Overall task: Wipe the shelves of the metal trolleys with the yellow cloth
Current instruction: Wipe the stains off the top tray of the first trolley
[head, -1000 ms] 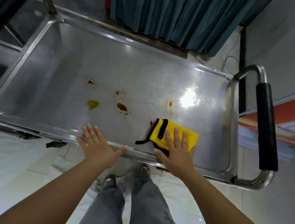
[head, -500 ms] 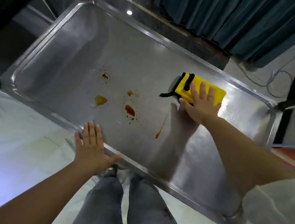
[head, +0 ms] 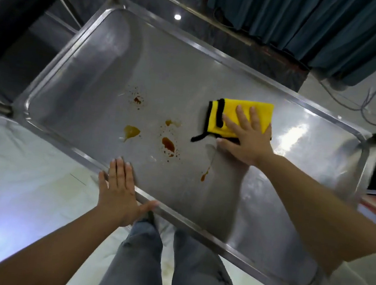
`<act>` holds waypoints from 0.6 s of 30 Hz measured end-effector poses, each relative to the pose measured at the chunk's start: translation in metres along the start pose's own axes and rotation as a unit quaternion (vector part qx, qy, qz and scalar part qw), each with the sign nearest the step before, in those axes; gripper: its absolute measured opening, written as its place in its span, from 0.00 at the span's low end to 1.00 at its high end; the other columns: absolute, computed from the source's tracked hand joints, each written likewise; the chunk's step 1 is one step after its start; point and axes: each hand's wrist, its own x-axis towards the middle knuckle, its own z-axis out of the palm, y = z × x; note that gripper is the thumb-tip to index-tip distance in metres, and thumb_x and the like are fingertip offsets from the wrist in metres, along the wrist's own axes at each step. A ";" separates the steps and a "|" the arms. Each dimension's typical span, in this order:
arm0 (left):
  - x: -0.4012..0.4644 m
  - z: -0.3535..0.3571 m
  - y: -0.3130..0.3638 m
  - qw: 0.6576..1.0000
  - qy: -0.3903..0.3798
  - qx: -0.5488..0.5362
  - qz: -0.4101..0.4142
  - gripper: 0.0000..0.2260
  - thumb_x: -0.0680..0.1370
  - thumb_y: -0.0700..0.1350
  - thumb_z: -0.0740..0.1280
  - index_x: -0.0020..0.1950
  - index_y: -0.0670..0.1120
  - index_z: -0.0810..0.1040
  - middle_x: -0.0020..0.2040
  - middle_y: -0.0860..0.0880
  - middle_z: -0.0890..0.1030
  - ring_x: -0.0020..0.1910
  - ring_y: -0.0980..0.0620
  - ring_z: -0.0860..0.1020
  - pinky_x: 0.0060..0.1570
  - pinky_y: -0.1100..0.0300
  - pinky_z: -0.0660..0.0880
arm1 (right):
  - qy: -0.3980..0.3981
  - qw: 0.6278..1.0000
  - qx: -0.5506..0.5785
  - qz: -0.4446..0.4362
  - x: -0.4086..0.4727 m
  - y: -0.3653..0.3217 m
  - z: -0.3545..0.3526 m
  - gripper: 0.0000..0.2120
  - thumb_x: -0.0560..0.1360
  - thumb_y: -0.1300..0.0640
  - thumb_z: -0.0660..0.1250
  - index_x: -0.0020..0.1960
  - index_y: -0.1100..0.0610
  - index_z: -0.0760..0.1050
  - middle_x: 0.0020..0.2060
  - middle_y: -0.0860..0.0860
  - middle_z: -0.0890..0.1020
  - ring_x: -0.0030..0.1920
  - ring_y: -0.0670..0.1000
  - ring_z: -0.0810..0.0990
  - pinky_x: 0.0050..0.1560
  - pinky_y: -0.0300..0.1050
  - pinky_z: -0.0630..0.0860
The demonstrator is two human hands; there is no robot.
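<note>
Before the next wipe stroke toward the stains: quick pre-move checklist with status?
1. Right hand flat on the folded yellow cloth with black trim: ok.
2. Cloth lying flat on the steel trolley shelf: ok.
3. Left hand bracing the shelf's near rim, fingers straight: ok.
4. Path from the cloth to the dark brown stain and the yellowish stain free of objects: ok.
5. Shelf already clean: not ok; those stains, a reddish speck patch and a brown drip remain.
6. Trolley wheels locked: cannot tell, out of view.
</note>
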 end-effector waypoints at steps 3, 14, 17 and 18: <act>-0.001 -0.001 -0.001 1.000 0.003 -0.011 0.010 0.53 0.60 0.79 0.31 0.68 0.40 0.21 0.70 0.38 0.22 0.72 0.37 0.27 0.73 0.37 0.39 | 0.001 0.999 0.012 -0.032 -0.035 -0.012 0.015 0.33 0.70 0.26 0.49 0.72 0.30 0.46 0.77 0.42 0.41 0.76 0.51 0.33 0.69 0.72 0.40; 0.000 0.004 -0.007 0.998 0.032 -0.038 0.042 0.57 0.61 0.79 0.34 0.71 0.37 0.26 0.72 0.34 0.27 0.72 0.35 0.27 0.71 0.37 0.36 | -0.012 1.000 0.011 -0.016 -0.166 -0.094 0.087 0.32 0.70 0.23 0.42 0.71 0.27 0.39 0.75 0.42 0.35 0.74 0.51 0.28 0.68 0.73 0.37; 0.002 0.009 -0.021 0.995 0.045 -0.042 0.085 0.54 0.62 0.78 0.33 0.71 0.39 0.25 0.73 0.35 0.27 0.72 0.37 0.27 0.71 0.39 0.35 | 0.006 0.999 0.013 0.030 -0.152 -0.116 0.087 0.34 0.69 0.22 0.39 0.72 0.30 0.35 0.75 0.42 0.34 0.74 0.51 0.28 0.68 0.73 0.36; 0.002 0.010 -0.027 0.992 0.048 -0.047 0.105 0.52 0.62 0.77 0.33 0.71 0.40 0.25 0.73 0.36 0.27 0.72 0.38 0.27 0.71 0.41 0.34 | 0.016 0.998 0.013 0.055 -0.146 -0.123 0.085 0.35 0.68 0.22 0.39 0.72 0.31 0.34 0.75 0.41 0.34 0.74 0.51 0.28 0.68 0.73 0.37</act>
